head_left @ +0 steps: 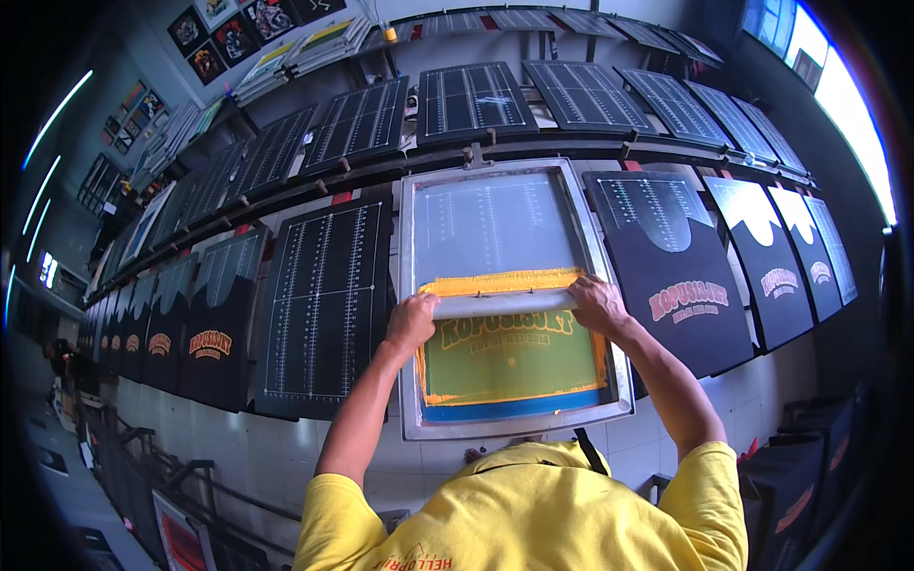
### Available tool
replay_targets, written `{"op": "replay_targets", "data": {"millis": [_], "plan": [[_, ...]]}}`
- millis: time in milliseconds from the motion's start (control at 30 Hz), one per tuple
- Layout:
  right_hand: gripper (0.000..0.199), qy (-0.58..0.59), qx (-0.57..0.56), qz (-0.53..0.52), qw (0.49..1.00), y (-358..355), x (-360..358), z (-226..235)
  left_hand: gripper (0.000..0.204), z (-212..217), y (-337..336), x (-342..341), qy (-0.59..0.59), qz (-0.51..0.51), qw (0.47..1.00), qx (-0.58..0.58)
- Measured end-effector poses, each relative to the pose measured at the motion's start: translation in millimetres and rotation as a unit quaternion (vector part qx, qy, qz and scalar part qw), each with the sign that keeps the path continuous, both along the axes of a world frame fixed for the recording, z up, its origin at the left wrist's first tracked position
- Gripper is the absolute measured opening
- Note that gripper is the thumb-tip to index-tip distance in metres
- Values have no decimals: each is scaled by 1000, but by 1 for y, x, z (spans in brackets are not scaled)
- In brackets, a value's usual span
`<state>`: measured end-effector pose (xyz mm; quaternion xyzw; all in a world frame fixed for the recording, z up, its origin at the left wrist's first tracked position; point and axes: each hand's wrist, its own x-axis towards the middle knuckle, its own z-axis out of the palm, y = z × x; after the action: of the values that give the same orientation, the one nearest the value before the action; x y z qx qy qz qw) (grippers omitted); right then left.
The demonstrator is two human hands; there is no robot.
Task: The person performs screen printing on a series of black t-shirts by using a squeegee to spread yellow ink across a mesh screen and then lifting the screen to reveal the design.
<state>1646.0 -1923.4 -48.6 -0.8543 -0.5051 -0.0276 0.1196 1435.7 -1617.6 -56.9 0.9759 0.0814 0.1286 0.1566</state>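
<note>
Both my hands grip a long pale squeegee [505, 305] laid crosswise over a screen printing frame [409, 366]. My left hand [413, 321] is closed round its left end, and my right hand [600, 305] round its right end. Along the squeegee's far side runs a thick band of yellow-orange ink [505, 282]. On the near half of the mesh a green stencil area [476, 366] carries arched lettering, with ink smeared round its borders. The far half of the mesh is translucent, and a ruled board shows through it. The squeegee's blade is hidden.
Dark shirts with printed lettering lie on boards to the right [681, 295] and left [214, 333]. A bare ruled board [324, 305] stands just left of the frame. Behind a dark rail, another row of ruled boards [476, 100] stretches across. Stacked frames [305, 52] fill a shelf.
</note>
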Motion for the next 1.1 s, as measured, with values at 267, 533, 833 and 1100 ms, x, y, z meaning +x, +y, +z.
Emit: {"op": "replay_targets", "data": {"millis": [267,533,833,1100], "plan": [[36,4,27,8,1000,-74,-99,11,36,-2,-80,-107,-24,27,999,7],[57,18,-21,8,1000,-118,-159,-26,42,-16,-134,-165,22,46,999,-6],[66,81,-25,49,995,-132,-155,-23,51,-15,-148,-176,115,41,993,-1],[57,162,78,68,981,-141,-132,-21,78,8,-131,-181,177,-6,981,-75]]}}
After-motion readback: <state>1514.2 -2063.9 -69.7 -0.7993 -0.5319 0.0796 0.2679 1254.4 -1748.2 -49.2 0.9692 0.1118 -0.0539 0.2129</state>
